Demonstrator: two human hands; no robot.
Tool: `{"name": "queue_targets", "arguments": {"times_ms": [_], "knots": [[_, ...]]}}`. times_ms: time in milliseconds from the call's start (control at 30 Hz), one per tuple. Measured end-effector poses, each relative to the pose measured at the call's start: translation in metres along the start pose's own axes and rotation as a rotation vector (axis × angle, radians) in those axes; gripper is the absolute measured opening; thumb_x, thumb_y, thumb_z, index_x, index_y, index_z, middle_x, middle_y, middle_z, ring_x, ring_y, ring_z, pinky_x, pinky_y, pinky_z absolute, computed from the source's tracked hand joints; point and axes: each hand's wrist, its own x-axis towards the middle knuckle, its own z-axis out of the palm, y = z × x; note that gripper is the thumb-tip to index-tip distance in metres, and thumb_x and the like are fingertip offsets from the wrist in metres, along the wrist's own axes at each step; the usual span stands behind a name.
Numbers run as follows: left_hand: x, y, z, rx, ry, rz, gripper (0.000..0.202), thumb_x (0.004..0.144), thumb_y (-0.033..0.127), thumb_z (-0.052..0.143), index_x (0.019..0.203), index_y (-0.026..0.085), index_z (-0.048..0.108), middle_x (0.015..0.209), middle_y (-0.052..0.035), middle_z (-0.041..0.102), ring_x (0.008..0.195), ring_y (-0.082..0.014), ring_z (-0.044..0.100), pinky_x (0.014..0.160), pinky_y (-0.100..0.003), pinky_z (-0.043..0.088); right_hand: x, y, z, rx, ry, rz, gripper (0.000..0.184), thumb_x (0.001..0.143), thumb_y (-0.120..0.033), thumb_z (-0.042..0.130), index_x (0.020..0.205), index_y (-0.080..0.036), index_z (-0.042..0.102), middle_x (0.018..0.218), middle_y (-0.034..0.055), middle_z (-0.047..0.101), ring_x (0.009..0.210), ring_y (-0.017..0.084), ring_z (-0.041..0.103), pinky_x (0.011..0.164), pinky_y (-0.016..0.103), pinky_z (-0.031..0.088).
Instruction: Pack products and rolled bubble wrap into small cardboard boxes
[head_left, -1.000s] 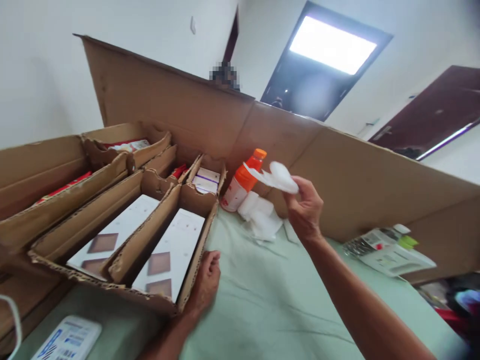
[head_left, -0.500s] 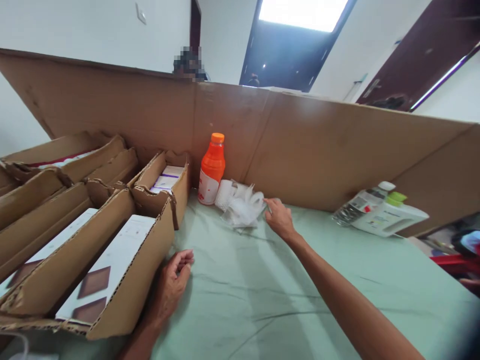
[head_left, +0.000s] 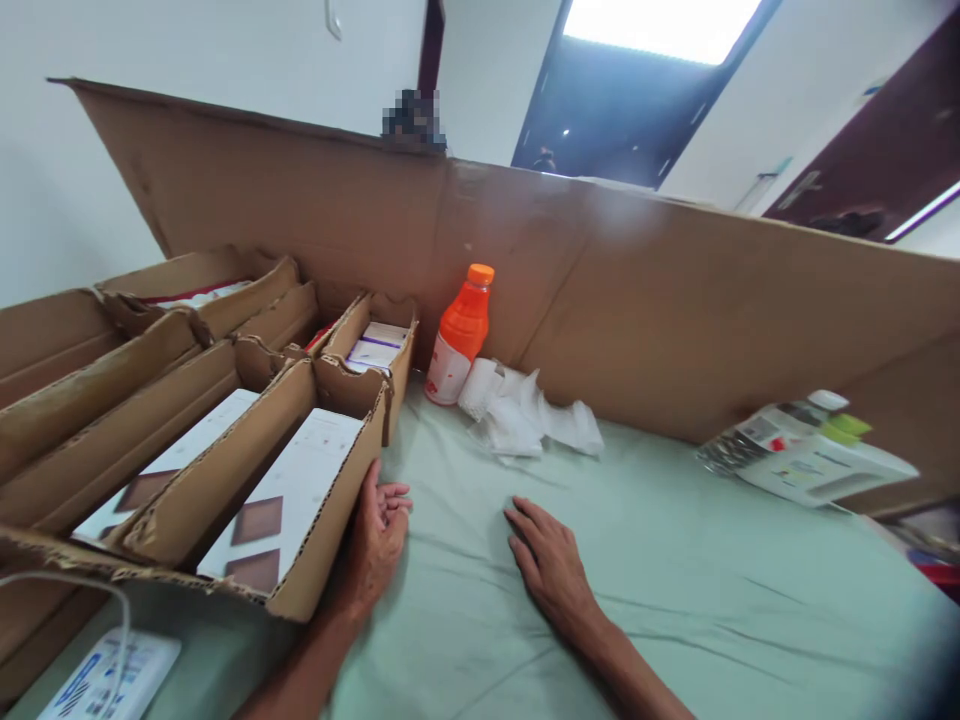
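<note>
My left hand (head_left: 381, 540) rests on the green cloth (head_left: 457, 620), right beside the outer wall of a cardboard box (head_left: 330, 530). Its fingers are loosely curled and apart, with nothing in them. To the right, my right hand (head_left: 547, 560) lies palm down on the cloth with fingers stretched out, holding nothing. Beyond it is a heap of crumpled white wrap (head_left: 517, 415), apart from the hand. An orange bottle (head_left: 461, 335) with an orange cap stands at the heap's left. White printed cartons (head_left: 300, 500) lie inside the cardboard boxes.
A tall cardboard panel (head_left: 675, 300) runs along the back. At the right, a clear plastic bottle (head_left: 765, 435) and a white jug (head_left: 840, 465) lean near it. A white device (head_left: 112, 680) with a cable sits at the lower left. A person's head (head_left: 414, 122) shows above the panel.
My right hand has come away from the white wrap and moved toward me onto the cloth. One part of the wrap now spreads farther right. The view has shifted left.
</note>
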Motion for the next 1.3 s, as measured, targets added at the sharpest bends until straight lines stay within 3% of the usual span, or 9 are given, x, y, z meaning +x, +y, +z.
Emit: {"name": "queue_targets", "arguments": {"times_ms": [467,600,700,767,867,933,1033,1167,1300], "knots": [[0.001,0.012,0.005,0.154,0.02,0.048,0.065,0.078,0.013,0.049,0.142,0.016,0.04,0.105,-0.0099,0.063,0.09,-0.0185,0.066,0.084,-0.037,0.053,-0.006,-0.013,0.003,-0.032,0.027,-0.016,0.037,0.096,-0.024,0.044,0.125,-0.017,0.067,0.136,0.0136,0.065,0.125,0.028,0.058,0.1,0.046,0.047],[-0.036,0.038,0.004,0.277,-0.074,0.09,0.057,0.066,0.01,0.058,0.123,0.014,0.063,0.099,-0.0094,0.068,0.09,-0.0222,0.065,0.084,-0.038,0.053,0.008,-0.022,-0.008,0.171,0.046,0.024,0.036,0.089,-0.023,0.047,0.116,-0.018,0.069,0.128,0.0155,0.068,0.118,0.031,0.062,0.095,0.05,0.049],[-0.081,0.063,-0.007,0.344,-0.153,0.17,0.042,0.068,0.012,0.06,0.108,0.021,0.073,0.105,-0.007,0.071,0.098,-0.0227,0.065,0.091,-0.036,0.051,0.044,-0.06,-0.029,0.322,0.051,-0.045,0.046,0.088,-0.022,0.047,0.133,-0.021,0.059,0.126,0.0115,0.068,0.102,0.023,0.068,0.09,0.041,0.054],[-0.11,0.071,-0.019,0.395,-0.07,0.238,0.031,0.078,0.018,0.057,0.104,0.023,0.073,0.108,-0.0064,0.07,0.101,-0.0221,0.065,0.094,-0.036,0.05,0.079,-0.102,-0.05,0.411,0.023,-0.143,0.056,0.092,-0.021,0.046,0.148,-0.023,0.043,0.123,0.007,0.069,0.087,0.017,0.069,0.083,0.032,0.055],[-0.144,0.067,-0.037,0.427,0.268,0.27,0.028,0.087,0.027,0.052,0.108,0.022,0.07,0.114,-0.0086,0.067,0.099,-0.0222,0.064,0.091,-0.037,0.052,0.135,-0.169,-0.085,0.343,-0.051,-0.315,0.066,0.093,-0.016,0.048,0.156,-0.028,0.032,0.12,0.003,0.07,0.092,0.017,0.069,0.081,0.028,0.052],[-0.159,0.056,-0.049,0.41,0.472,0.244,0.035,0.087,0.031,0.054,0.119,0.021,0.064,0.123,-0.0107,0.062,0.099,-0.0229,0.063,0.089,-0.039,0.053,0.164,-0.203,-0.103,0.177,-0.146,-0.384,0.058,0.092,-0.016,0.05,0.149,-0.03,0.044,0.121,0.0025,0.072,0.102,0.019,0.068,0.081,0.028,0.05],[-0.172,0.042,-0.065,0.391,0.623,0.168,0.052,0.085,0.036,0.057,0.134,0.021,0.051,0.131,-0.0134,0.056,0.103,-0.0252,0.06,0.092,-0.043,0.052,0.184,-0.225,-0.117,0.057,-0.21,-0.404,0.036,0.09,-0.016,0.053,0.121,-0.028,0.067,0.109,0.005,0.076,0.101,0.023,0.07,0.076,0.029,0.048],[-0.177,0.037,-0.075,0.339,0.658,0.043,0.068,0.082,0.041,0.06,0.145,0.022,0.04,0.141,-0.0149,0.049,0.115,-0.0298,0.057,0.1,-0.05,0.048,0.149,-0.219,-0.133,-0.015,-0.194,-0.377,0.02,0.089,-0.019,0.056,0.099,-0.022,0.074,0.093,0.0094,0.078,0.088,0.026,0.072,0.07,0.03,0.046],[-0.177,0.044,-0.068,0.256,0.575,0.017,0.074,0.082,0.04,0.062,0.148,0.022,0.035,0.147,-0.0156,0.045,0.132,-0.0317,0.049,0.111,-0.05,0.04,0.058,-0.2,-0.158,-0.03,-0.125,-0.384,0.021,0.094,-0.018,0.053,0.085,-0.021,0.072,0.074,0.0067,0.076,0.068,0.02,0.07,0.065,0.028,0.045]]}}
